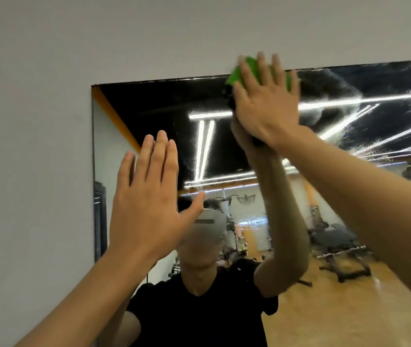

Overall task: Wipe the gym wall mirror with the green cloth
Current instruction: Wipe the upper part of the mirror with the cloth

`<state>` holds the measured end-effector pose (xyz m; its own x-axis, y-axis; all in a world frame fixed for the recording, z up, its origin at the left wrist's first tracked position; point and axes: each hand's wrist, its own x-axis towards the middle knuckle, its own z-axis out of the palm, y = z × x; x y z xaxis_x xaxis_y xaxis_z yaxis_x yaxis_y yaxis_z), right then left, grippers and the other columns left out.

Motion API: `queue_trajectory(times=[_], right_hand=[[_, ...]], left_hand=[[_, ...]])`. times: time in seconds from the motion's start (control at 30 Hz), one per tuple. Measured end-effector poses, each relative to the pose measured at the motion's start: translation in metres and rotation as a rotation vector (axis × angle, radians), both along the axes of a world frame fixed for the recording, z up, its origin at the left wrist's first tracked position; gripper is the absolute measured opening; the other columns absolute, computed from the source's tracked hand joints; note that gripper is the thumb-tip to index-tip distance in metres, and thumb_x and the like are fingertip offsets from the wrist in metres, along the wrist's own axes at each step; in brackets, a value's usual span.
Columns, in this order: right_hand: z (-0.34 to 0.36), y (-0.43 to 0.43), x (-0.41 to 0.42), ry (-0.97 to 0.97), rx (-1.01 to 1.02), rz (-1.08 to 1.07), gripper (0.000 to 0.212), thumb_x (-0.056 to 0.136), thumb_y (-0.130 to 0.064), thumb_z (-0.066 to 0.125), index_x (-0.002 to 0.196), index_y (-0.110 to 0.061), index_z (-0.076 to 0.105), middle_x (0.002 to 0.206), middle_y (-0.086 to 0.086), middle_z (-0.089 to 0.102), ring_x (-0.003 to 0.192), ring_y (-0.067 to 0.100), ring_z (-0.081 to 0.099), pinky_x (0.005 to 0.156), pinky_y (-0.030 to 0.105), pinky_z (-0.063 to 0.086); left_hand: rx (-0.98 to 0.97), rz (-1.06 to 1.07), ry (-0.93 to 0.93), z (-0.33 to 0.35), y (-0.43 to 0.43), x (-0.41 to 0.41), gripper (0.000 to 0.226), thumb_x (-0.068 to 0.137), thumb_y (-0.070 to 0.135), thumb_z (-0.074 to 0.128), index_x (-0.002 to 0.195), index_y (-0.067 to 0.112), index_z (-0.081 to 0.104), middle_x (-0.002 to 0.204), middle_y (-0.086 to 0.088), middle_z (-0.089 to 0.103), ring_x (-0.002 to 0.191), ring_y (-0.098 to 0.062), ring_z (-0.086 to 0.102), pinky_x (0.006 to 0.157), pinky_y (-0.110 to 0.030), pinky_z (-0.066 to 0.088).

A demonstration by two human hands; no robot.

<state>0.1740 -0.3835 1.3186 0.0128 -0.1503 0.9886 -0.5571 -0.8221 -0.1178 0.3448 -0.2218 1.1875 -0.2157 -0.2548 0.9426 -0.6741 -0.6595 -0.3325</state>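
Green cloth (pixel 239 73) under R hand (pixel 267 106) fingers (pixel 262 68), at mirror (pixel 374 116) top edge

Glossy streaked glass mirror (pixel 387 116), soft matt green cloth (pixel 234 75), smooth matt painted wall (pixel 36 121)

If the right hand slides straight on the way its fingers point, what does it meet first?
The right hand, flat on the green cloth, points up the mirror; it reaches the top edge first, then bare white wall, apparently nothing else.
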Motion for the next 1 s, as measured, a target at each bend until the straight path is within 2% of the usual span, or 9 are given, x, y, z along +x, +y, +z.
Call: queue_trajectory(times=[0.13,0.27,0.33,0.47,0.6,0.67,0.8,0.9,1.0], right_hand=[[0.006,0.067,0.06,0.24,-0.281,0.011,0.059,0.11,-0.052,0.014,0.167,-0.038,0.003,0.176,-0.001,-0.001,0.162,0.024,-0.008,0.129,0.055,-0.004],[-0.006,0.05,0.049,0.343,-0.407,0.008,0.06,0.109,-0.055,0.011,0.167,-0.039,0.004,0.176,-0.002,0.0,0.162,0.021,-0.006,0.13,0.051,-0.004],[-0.011,0.017,0.023,0.274,-0.353,-0.007,0.062,0.106,-0.057,0.01,0.166,-0.042,0.006,0.176,-0.004,0.002,0.162,0.019,-0.003,0.13,0.047,-0.003],[-0.018,-0.056,-0.048,0.041,-0.061,-0.036,0.066,0.102,-0.057,0.011,0.166,-0.041,0.008,0.176,-0.002,0.003,0.162,0.02,-0.002,0.13,0.049,-0.001],[-0.019,-0.046,-0.045,-0.087,0.093,0.001,0.061,0.109,-0.051,0.015,0.167,-0.037,0.006,0.176,0.002,-0.001,0.162,0.026,-0.006,0.129,0.055,-0.004],[-0.014,-0.008,-0.009,-0.037,-0.006,-0.004,0.061,0.109,-0.05,0.015,0.168,-0.036,0.007,0.176,0.002,0.0,0.162,0.026,-0.005,0.129,0.055,-0.004],[-0.011,0.058,0.053,0.211,-0.259,-0.001,0.059,0.111,-0.05,0.013,0.167,-0.036,0.001,0.176,-0.001,-0.005,0.162,0.024,-0.009,0.129,0.053,-0.005],[-0.017,0.045,0.046,0.272,-0.341,0.02,0.06,0.11,-0.051,0.012,0.167,-0.036,0.005,0.176,-0.002,-0.002,0.162,0.022,-0.007,0.13,0.051,-0.003],[-0.024,0.001,0.009,0.201,-0.327,0.003,0.065,0.104,-0.056,0.005,0.166,-0.041,0.009,0.176,-0.004,0.005,0.162,0.02,-0.001,0.13,0.048,0.0]], left_hand=[[0.005,0.004,-0.003,0.002,0.002,0.001,0.093,0.102,0.073,0.018,0.169,0.008,0.013,0.178,-0.009,0.007,0.165,-0.024,0.003,0.133,-0.05,0.007],[0.013,0.008,0.006,0.001,0.004,0.001,0.095,0.101,0.074,0.006,0.169,0.009,0.013,0.178,-0.009,0.006,0.165,-0.023,0.002,0.133,-0.049,0.007],[0.015,0.008,0.003,0.0,0.004,0.002,0.094,0.101,0.074,0.006,0.169,0.009,0.013,0.178,-0.008,0.006,0.165,-0.023,0.003,0.133,-0.049,0.007],[0.008,-0.015,0.006,0.0,0.001,0.003,0.092,0.101,0.071,0.019,0.169,0.01,0.013,0.178,-0.009,0.007,0.165,-0.025,0.003,0.133,-0.05,0.006],[0.0,0.002,-0.003,0.001,-0.001,0.004,0.093,0.1,0.07,0.022,0.169,0.009,0.015,0.178,-0.011,0.01,0.165,-0.027,0.005,0.133,-0.05,0.006],[-0.001,0.014,0.0,0.001,0.0,0.003,0.093,0.1,0.071,0.02,0.169,0.008,0.015,0.178,-0.011,0.009,0.165,-0.027,0.005,0.132,-0.051,0.007],[0.005,0.022,0.008,0.001,0.002,0.003,0.095,0.101,0.074,0.009,0.169,0.009,0.012,0.178,-0.01,0.007,0.165,-0.024,0.003,0.132,-0.052,0.009],[0.01,0.023,0.012,0.001,0.002,0.004,0.094,0.102,0.074,0.012,0.17,0.009,0.01,0.178,-0.009,0.006,0.165,-0.023,0.001,0.133,-0.05,0.007],[0.007,0.016,0.012,0.0,0.002,0.004,0.094,0.101,0.073,0.01,0.17,0.009,0.011,0.178,-0.008,0.006,0.165,-0.023,0.001,0.133,-0.05,0.007]])
